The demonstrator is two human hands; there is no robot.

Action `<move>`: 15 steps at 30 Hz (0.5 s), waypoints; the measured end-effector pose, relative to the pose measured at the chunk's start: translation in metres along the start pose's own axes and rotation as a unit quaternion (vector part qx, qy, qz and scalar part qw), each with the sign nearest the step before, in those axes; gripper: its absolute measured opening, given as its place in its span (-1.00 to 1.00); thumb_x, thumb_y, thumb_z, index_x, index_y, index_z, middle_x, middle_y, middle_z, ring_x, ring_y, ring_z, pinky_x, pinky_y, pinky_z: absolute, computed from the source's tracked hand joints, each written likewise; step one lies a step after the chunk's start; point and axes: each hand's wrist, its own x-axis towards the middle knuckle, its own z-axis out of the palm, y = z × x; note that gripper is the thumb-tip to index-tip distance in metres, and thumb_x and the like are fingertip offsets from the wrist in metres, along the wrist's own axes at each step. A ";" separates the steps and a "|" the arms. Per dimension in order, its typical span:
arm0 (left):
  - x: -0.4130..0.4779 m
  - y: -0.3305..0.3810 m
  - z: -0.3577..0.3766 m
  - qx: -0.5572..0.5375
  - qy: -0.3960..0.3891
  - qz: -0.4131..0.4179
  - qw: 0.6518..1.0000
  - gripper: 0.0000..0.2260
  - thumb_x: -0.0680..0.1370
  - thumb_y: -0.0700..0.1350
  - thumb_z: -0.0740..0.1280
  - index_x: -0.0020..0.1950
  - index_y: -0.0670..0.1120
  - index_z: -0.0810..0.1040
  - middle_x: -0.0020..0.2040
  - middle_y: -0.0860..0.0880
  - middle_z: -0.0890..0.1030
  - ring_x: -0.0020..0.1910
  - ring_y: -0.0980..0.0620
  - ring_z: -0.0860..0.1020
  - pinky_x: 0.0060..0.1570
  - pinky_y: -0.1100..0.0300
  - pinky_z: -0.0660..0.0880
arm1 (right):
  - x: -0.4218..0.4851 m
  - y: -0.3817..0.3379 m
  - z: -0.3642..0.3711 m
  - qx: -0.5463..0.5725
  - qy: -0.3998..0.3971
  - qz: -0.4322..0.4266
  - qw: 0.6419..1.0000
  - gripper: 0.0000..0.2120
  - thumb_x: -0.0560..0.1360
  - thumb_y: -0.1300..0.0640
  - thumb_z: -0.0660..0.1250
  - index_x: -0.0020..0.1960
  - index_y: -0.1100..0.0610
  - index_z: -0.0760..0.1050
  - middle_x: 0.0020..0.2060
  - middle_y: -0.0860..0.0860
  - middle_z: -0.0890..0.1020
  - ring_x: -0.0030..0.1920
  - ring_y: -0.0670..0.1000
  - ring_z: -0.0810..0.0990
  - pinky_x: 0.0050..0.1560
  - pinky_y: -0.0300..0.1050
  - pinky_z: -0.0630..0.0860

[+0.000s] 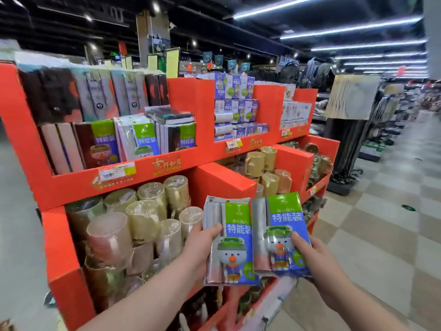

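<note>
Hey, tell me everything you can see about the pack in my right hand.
The right pack is flat and wrapped in glossy plastic, held upright, slightly tilted, before the orange display stand. Its label is green on top, blue below, with white Chinese characters and a cartoon animal in green hat and goggles. A grey-to-pink item shows along its left side. The right hand grips its right edge, thumb on the front. Its left edge meets the similar left pack, held by the left hand.
</note>
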 end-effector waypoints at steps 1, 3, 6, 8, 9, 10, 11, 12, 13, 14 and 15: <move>0.009 0.007 -0.001 -0.002 0.007 0.007 1.000 -0.87 0.55 -0.28 0.29 0.09 -0.18 0.50 -0.12 -0.21 0.66 -0.24 -0.13 0.65 -0.28 0.03 0.60 | 0.011 -0.004 0.006 0.001 -0.005 -0.006 1.000 -0.77 0.53 -0.04 0.31 0.03 0.11 0.55 -0.07 0.18 0.69 -0.09 0.22 0.68 -0.10 0.10 0.57; 0.022 0.020 -0.004 -0.008 0.017 0.021 1.000 -0.89 0.55 -0.29 0.28 0.06 -0.20 0.50 -0.15 -0.20 0.65 -0.27 -0.12 0.63 -0.23 -0.01 0.61 | 0.030 -0.009 0.018 0.014 -0.019 -0.017 1.000 -0.78 0.55 -0.01 0.30 -0.01 0.15 0.57 -0.12 0.18 0.71 -0.13 0.22 0.68 -0.14 0.07 0.57; 0.034 0.034 -0.011 -0.001 0.038 0.029 0.999 -0.87 0.55 -0.28 0.29 0.10 -0.22 0.48 -0.09 -0.22 0.65 -0.17 -0.17 0.63 -0.07 -0.13 0.58 | 0.055 -0.012 0.037 0.027 -0.047 -0.011 0.998 -0.75 0.54 -0.01 0.30 0.00 0.17 0.59 -0.16 0.13 0.72 -0.21 0.16 0.68 -0.16 -0.04 0.55; 0.044 0.042 -0.021 0.002 0.065 0.032 0.997 -0.82 0.54 -0.25 0.32 0.13 -0.21 0.44 -0.01 -0.26 0.62 -0.10 -0.21 0.63 -0.07 -0.16 0.59 | 0.074 -0.012 0.051 0.028 -0.061 -0.008 0.998 -0.74 0.53 -0.02 0.32 0.04 0.17 0.58 -0.14 0.12 0.72 -0.16 0.18 0.68 -0.09 0.04 0.56; 0.049 0.046 -0.027 0.002 0.076 0.034 0.997 -0.82 0.55 -0.24 0.32 0.12 -0.20 0.44 0.01 -0.26 0.62 -0.10 -0.21 0.63 -0.10 -0.13 0.60 | 0.083 -0.013 0.059 0.031 -0.067 -0.011 0.997 -0.75 0.52 0.00 0.33 0.05 0.17 0.58 -0.13 0.14 0.72 -0.13 0.22 0.68 -0.09 0.08 0.56; 0.052 0.050 -0.031 -0.001 0.084 0.036 0.996 -0.85 0.55 -0.24 0.31 0.11 -0.18 0.44 0.00 -0.26 0.62 -0.12 -0.20 0.63 -0.15 -0.09 0.60 | 0.092 -0.014 0.067 0.036 -0.076 -0.013 0.996 -0.75 0.51 0.00 0.35 0.06 0.16 0.57 -0.11 0.16 0.71 -0.10 0.25 0.67 -0.08 0.12 0.56; 0.057 0.054 -0.036 -0.006 0.094 0.040 0.995 -0.87 0.56 -0.24 0.30 0.10 -0.17 0.44 -0.01 -0.26 0.63 -0.14 -0.18 0.64 -0.21 -0.04 0.61 | 0.101 -0.017 0.074 0.037 -0.086 -0.011 0.996 -0.75 0.50 0.00 0.36 0.06 0.16 0.57 -0.09 0.18 0.70 -0.07 0.28 0.66 -0.07 0.15 0.57; 0.059 0.059 -0.039 -0.014 0.105 0.042 0.994 -0.87 0.57 -0.24 0.29 0.11 -0.17 0.45 -0.01 -0.26 0.64 -0.17 -0.17 0.64 -0.27 0.00 0.61 | 0.109 -0.021 0.083 0.039 -0.101 -0.010 0.994 -0.74 0.50 0.00 0.36 0.06 0.17 0.56 -0.08 0.19 0.70 -0.07 0.29 0.66 -0.08 0.16 0.58; 0.063 0.064 -0.045 -0.021 0.118 0.046 0.992 -0.86 0.57 -0.24 0.28 0.13 -0.18 0.45 -0.02 -0.26 0.65 -0.18 -0.17 0.65 -0.31 0.02 0.61 | 0.118 -0.025 0.092 0.041 -0.120 -0.010 0.992 -0.75 0.51 0.01 0.35 0.06 0.18 0.55 -0.09 0.19 0.70 -0.10 0.27 0.67 -0.16 0.11 0.61; 0.067 0.069 -0.049 -0.029 0.128 0.052 0.990 -0.84 0.57 -0.24 0.28 0.15 -0.19 0.46 -0.02 -0.26 0.65 -0.18 -0.17 0.65 -0.33 0.03 0.60 | 0.126 -0.029 0.101 0.043 -0.137 -0.013 0.990 -0.77 0.52 0.04 0.34 0.04 0.19 0.55 -0.12 0.18 0.70 -0.19 0.22 0.68 -0.28 -0.01 0.61; 0.070 0.073 -0.055 -0.033 0.140 0.059 0.988 -0.83 0.57 -0.24 0.28 0.16 -0.19 0.47 -0.03 -0.25 0.66 -0.19 -0.16 0.66 -0.34 0.05 0.60 | 0.133 -0.034 0.110 0.046 -0.154 -0.018 0.987 -0.80 0.54 0.07 0.32 0.02 0.20 0.56 -0.18 0.17 0.70 -0.30 0.15 0.68 -0.40 -0.12 0.56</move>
